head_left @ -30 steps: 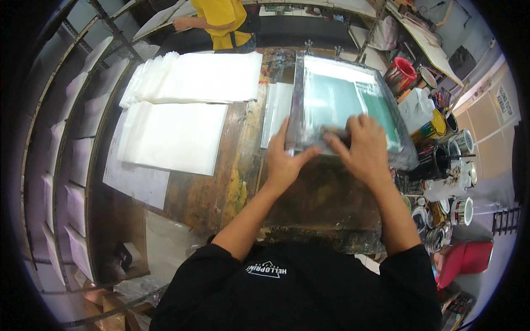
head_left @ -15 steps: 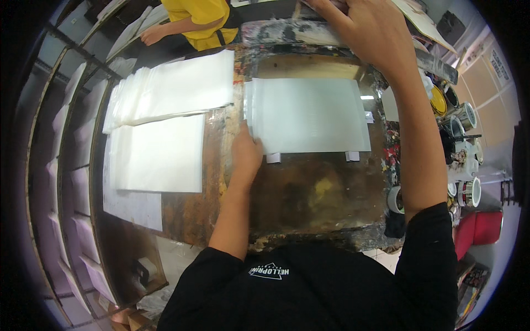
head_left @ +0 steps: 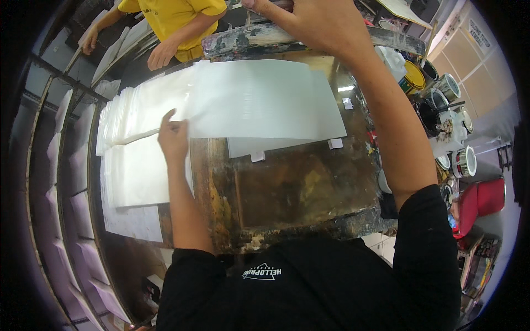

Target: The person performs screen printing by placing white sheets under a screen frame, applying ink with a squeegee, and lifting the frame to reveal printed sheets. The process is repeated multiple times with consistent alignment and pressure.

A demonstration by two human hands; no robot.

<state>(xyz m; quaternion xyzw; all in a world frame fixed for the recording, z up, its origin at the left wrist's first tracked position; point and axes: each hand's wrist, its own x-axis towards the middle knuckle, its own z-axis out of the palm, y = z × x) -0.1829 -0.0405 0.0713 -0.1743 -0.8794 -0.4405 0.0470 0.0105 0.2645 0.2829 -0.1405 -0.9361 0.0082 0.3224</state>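
Observation:
My left hand (head_left: pixel 174 138) pinches the left edge of a translucent whitish sheet (head_left: pixel 251 99). This sheet partly covers another pale sheet (head_left: pixel 327 102) on the dark, stained board (head_left: pixel 298 193). Small white folded tabs (head_left: pixel 258 156) sit along the lower sheet's near edge. Up at the top edge of the picture, my right hand (head_left: pixel 326 27) is curled around something bar-like, with its fingertips partly cut off. Left of the board lies a fanned stack of translucent sheets (head_left: pixel 152 102), with a second stack (head_left: pixel 138 176) nearer me.
A paint-smeared bar (head_left: pixel 254 41) runs across the far side. Cans and tubs, including a yellow-lidded can (head_left: pixel 413 74), crowd the right edge. A rack of shelves (head_left: pixel 83 204) stands left. Beyond the table is another person in a yellow shirt (head_left: pixel 171 22). A red chair (head_left: pixel 480 204) is at right.
My left hand has moved left, drawing the top sheet toward the stacks and uncovering part of the sheet below. My right hand stays at the far side. The other person's arms have shifted.

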